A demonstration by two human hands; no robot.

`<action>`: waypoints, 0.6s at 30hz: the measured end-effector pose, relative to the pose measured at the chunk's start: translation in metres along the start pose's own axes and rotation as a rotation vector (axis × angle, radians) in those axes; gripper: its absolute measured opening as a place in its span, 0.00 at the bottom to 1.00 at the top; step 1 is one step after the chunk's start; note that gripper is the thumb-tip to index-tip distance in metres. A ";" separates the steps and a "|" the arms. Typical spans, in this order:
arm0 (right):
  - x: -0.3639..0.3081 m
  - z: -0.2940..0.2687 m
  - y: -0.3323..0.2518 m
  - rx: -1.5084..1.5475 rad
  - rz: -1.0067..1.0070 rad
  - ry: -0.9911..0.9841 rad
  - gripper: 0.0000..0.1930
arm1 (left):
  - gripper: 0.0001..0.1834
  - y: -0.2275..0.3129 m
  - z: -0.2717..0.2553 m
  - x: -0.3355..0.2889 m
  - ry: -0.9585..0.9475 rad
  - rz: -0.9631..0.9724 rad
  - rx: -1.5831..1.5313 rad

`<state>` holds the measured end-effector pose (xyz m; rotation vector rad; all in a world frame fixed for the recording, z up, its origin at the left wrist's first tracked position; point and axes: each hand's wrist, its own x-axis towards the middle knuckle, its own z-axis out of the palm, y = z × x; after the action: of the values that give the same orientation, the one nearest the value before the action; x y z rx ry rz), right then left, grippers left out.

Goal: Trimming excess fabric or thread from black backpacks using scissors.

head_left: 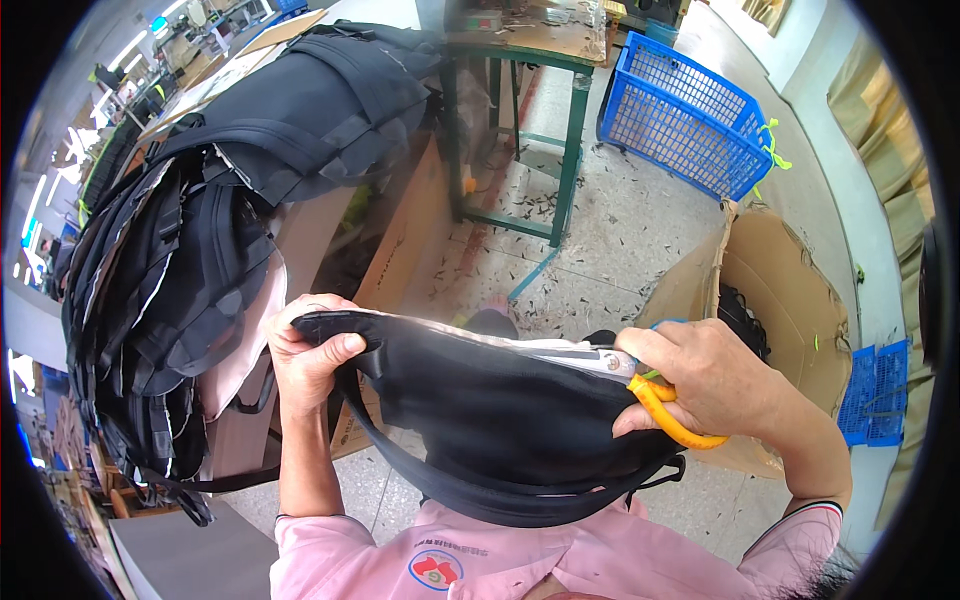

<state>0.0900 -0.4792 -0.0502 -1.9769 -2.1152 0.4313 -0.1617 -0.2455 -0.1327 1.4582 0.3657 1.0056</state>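
A black fabric bag panel (500,400) with a pale raw edge along its top is stretched between my hands in front of my pink shirt. My left hand (305,360) is closed on its left end, thumb pressed over the front. Orange-handled scissors (668,412) sit in my right hand (715,375), the fingers wrapped around the grips. Their metal blades point left and lie along the panel's top edge; their tips are hard to make out. A black strap (385,450) hangs in a curve below the panel.
Many black bag pieces (190,310) are heaped to my left. Ahead stands a table with green legs (570,150), dark scraps littering the floor around it. A blue plastic crate (690,115) is farther right, with an open cardboard box (785,270) nearer and a blue basket (875,395) beside it.
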 end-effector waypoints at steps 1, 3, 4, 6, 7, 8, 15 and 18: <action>-0.001 0.000 0.000 0.003 0.020 -0.024 0.30 | 0.15 0.000 0.000 0.000 -0.005 -0.008 -0.005; 0.001 0.000 -0.001 0.006 0.035 -0.049 0.30 | 0.15 -0.001 -0.004 -0.001 -0.017 -0.001 0.007; 0.001 -0.001 -0.002 0.001 0.018 -0.020 0.31 | 0.15 -0.002 -0.005 -0.001 -0.035 0.001 0.014; 0.004 -0.005 -0.005 -0.004 0.000 0.007 0.31 | 0.15 0.000 -0.002 -0.002 -0.013 0.008 0.000; 0.006 -0.007 -0.008 -0.023 0.023 -0.005 0.32 | 0.16 0.000 -0.001 -0.002 0.003 0.014 -0.016; 0.007 -0.009 -0.010 -0.041 0.047 -0.018 0.33 | 0.16 -0.001 -0.001 -0.002 0.002 0.014 -0.018; 0.001 -0.018 -0.008 0.070 0.085 -0.134 0.34 | 0.16 -0.001 -0.007 -0.006 0.001 0.053 0.026; 0.003 -0.017 -0.009 0.075 0.092 -0.129 0.34 | 0.16 -0.003 -0.006 -0.006 -0.031 0.069 0.012</action>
<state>0.0875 -0.4753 -0.0317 -2.0603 -2.0546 0.6620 -0.1687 -0.2450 -0.1382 1.5048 0.3007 1.0364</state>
